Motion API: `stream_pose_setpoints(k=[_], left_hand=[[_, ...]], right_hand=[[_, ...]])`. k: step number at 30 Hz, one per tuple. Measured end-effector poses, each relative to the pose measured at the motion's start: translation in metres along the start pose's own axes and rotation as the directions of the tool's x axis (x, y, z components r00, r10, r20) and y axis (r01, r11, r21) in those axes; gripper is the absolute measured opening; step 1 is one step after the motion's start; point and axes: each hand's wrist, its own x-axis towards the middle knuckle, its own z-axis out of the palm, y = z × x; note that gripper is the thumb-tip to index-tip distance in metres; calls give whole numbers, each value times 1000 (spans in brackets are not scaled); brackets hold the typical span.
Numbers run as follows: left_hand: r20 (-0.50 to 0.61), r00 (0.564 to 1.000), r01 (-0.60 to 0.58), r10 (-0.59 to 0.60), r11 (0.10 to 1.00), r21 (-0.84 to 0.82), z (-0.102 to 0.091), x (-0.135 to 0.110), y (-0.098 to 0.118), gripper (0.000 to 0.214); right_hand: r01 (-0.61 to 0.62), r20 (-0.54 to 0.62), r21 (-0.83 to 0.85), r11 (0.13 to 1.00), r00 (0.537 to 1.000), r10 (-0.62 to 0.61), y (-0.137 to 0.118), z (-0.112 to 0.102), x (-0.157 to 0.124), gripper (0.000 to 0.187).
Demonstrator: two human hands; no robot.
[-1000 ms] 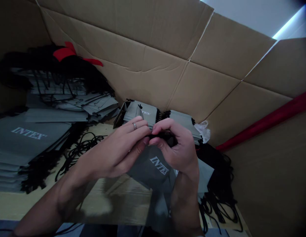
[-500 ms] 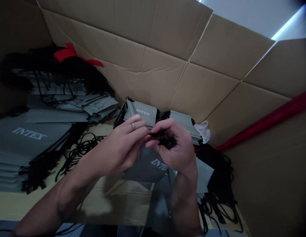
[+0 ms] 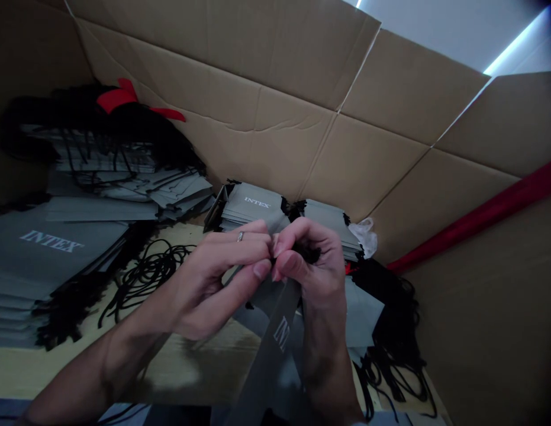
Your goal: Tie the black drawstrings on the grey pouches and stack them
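My left hand, with a ring on one finger, pinches at the middle, its fingertips meeting those of my right hand. A small bit of black cord shows between the fingertips; most of it is hidden. More dark material lies within the curl of my right hand. Below the fingers hangs a grey drawstring bag with white INTEX lettering, turned nearly edge-on, its upper end at my right fingertips.
Stacks of grey INTEX bags stand at left and back. Loose black cords lie beside my left forearm; another black cord heap is at right. Cardboard walls surround the table, and a clear plastic bag sits at the back.
The hanging bag has turned from showing its printed face to nearly edge-on and reaches lower. My left thumb has come into view, extended toward my right fingertips.
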Motion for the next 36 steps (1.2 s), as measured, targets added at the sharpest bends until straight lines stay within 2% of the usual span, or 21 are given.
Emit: stream_pose_setpoints(k=[5, 10, 15, 17, 19, 22, 24, 27, 29, 31, 33, 36], left_hand=[[-18, 1000, -4, 4, 999, -38, 0, 0, -1, 24], [-17, 1000, -9, 8, 998, -65, 0, 1, -2, 22], [11, 1000, 4, -4, 1000, 20, -7, 3, -1, 25], [-5, 1000, 30, -30, 999, 24, -10, 2, -2, 30], [-37, 998, 57, -57, 998, 16, -12, 0, -5, 35], [-57, 994, 91, -92, 996, -13, -14, -2, -8, 38], [-55, 989, 133, -136, 990, -49, -17, -3, -9, 41], [-93, 984, 134, -153, 974, -185, -23, -3, -7, 52], [-125, 987, 70, -105, 964, -255, -30, -3, -6, 60], [-109, 992, 24, -56, 963, -267, -37, -2, -5, 64], [-89, 996, -25, -1, 958, -287, -44, -1, -6, 63], [34, 999, -28, 40, 957, -289, -56, 0, -8, 55]], right_hand=[[-36, -43, 24, 999, 998, 37, 0, 6, 0, 37], [-41, -23, 63, 997, 999, 42, 1, 10, 1, 37], [-63, -8, -56, 996, 998, 62, -8, 0, 0, 44], [-42, 8, -118, 992, 999, 43, -17, -8, -1, 53], [-10, -10, -229, 973, 1000, 8, -25, -17, -2, 50], [16, -74, -456, 890, 996, -55, -29, -32, -2, 37], [1, -104, -608, 794, 991, -81, -27, -43, -1, 40], [-49, -102, -778, 626, 994, -48, -18, -61, 1, 75], [-86, -91, -812, 577, 996, 20, -13, -71, 2, 92], [-123, -76, -772, 623, 992, 103, -10, -77, 2, 83], [-140, -51, -680, 720, 988, 144, -9, -79, 3, 61], [-85, -102, -558, 825, 994, 34, -13, -77, 3, 33]])
